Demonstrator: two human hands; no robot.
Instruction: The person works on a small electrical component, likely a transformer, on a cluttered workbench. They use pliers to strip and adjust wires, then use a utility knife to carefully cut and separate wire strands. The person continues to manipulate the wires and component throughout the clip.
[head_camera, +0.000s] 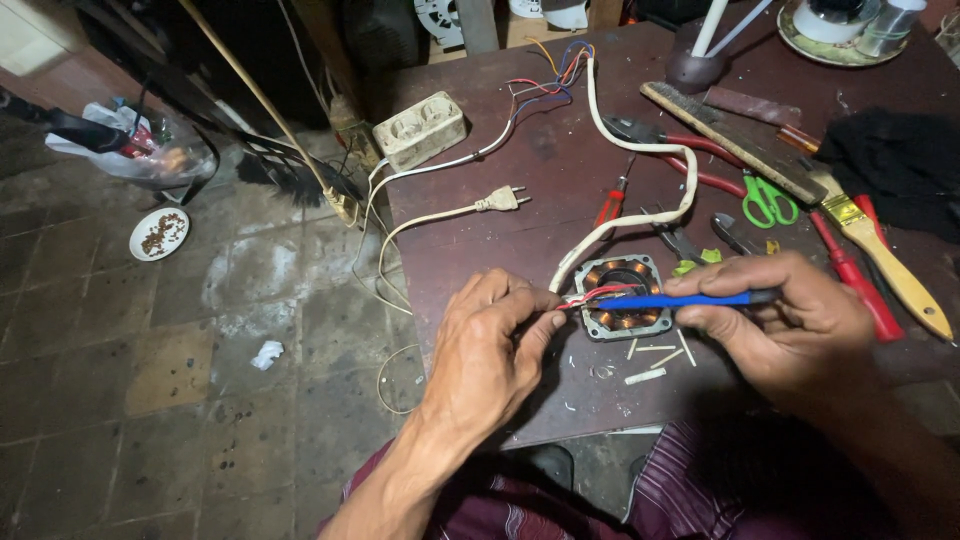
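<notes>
The left hand (490, 345) pinches thin red wires (592, 294) between thumb and fingertips, while the right hand (790, 320) is closed around a blue-handled tool (680, 299) – likely a soldering iron. It looks like the joining step on the motor stator (622, 296), which lies near the desk's (560, 170) front edge; the next move calls for a steady tip held right on the wire ends. The tool's long axis runs parallel to that edge – tip pointing toward the left hand.
</notes>
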